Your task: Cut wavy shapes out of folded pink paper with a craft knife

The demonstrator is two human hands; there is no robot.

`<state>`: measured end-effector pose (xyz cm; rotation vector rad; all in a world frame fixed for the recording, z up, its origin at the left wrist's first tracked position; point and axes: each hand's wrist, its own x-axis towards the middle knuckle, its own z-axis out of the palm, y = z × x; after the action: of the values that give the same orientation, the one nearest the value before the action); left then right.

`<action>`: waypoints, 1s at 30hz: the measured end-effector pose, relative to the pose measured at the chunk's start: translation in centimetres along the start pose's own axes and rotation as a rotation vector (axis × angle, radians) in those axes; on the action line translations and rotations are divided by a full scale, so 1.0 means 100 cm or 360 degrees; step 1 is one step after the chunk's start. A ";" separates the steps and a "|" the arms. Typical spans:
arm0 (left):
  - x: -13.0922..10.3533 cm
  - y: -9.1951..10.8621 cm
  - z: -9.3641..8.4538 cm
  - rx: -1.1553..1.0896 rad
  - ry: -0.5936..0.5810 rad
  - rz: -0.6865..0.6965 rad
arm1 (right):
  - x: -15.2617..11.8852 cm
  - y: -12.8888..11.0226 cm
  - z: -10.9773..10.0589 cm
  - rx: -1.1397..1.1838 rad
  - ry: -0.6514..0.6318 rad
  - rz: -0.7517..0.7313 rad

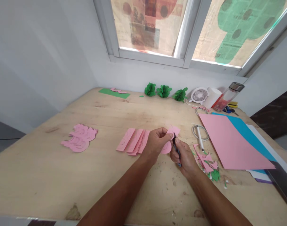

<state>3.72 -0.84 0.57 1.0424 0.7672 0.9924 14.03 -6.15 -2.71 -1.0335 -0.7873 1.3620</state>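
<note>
My left hand [155, 143] is closed, pinching a piece of pink paper [166, 148] with drawn curved lines between thumb and fingers. In my right hand [187, 157] is a pair of dark-handled scissors [177, 152], its blades up against the paper's right side. My fingers hide most of the handles. Just left of my left hand lie folded pink paper strips [134, 141] with outlines drawn on them. Farther left is a pile of cut pink scalloped shapes [81, 138].
Pink and green scraps [208, 163] lie right of my right hand, below a white pen [200, 138]. Pink sheets [235, 142] cover blue ones at right. Along the wall stand green paper cacti [164, 91], a small fan [199, 95] and a bottle [229, 96]. A green strip [114, 93] lies back left.
</note>
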 end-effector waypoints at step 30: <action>-0.001 0.001 -0.001 0.0025 -0.0035 -0.0019 | 0.000 0.000 -0.001 -0.0033 0.0009 -0.0059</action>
<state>3.63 -0.87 0.63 1.0596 0.7634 0.9643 14.17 -6.20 -2.73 -1.0336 -0.8141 1.3212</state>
